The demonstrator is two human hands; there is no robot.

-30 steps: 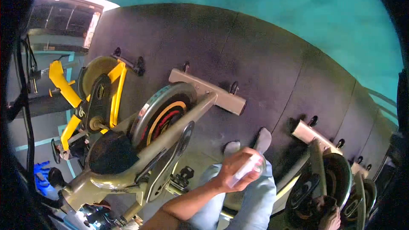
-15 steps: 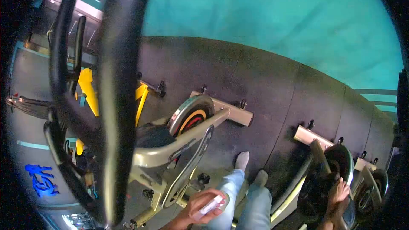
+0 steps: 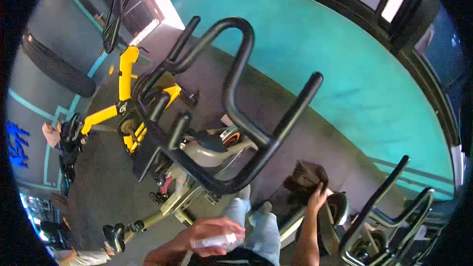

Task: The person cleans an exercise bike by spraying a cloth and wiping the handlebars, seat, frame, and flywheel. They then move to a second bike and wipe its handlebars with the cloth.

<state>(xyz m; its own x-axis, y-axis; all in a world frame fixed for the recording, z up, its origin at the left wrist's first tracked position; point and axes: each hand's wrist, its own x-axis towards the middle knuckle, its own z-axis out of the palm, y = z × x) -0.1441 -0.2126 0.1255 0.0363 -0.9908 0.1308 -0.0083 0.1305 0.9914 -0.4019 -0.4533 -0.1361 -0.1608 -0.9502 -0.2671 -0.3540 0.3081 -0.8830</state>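
Observation:
My left hand (image 3: 211, 234) is wrapped round a small white object (image 3: 215, 241), low in the middle of the view, in front of my jeans. To the right, my right hand (image 3: 319, 198) grips a dark brown cloth (image 3: 305, 178) by its edge, and the cloth hangs out over the dark floor. The black handlebars (image 3: 217, 185) of an exercise bike stand just beyond my left hand. The spinning wheel of another bike (image 3: 338, 208) is beside my right hand.
A yellow exercise bike (image 3: 125, 76) stands at the upper left. More black handlebars (image 3: 379, 212) rise at the lower right. A teal wall (image 3: 305, 59) curves behind. At the far left is a person (image 3: 51, 135); another person's pale clothing (image 3: 91, 257) shows at the bottom left.
The view has tilted up and shifted, showing the whole handlebars. My right hand has swung the dark cloth up and forward, away from my body. The white object remains in my left hand.

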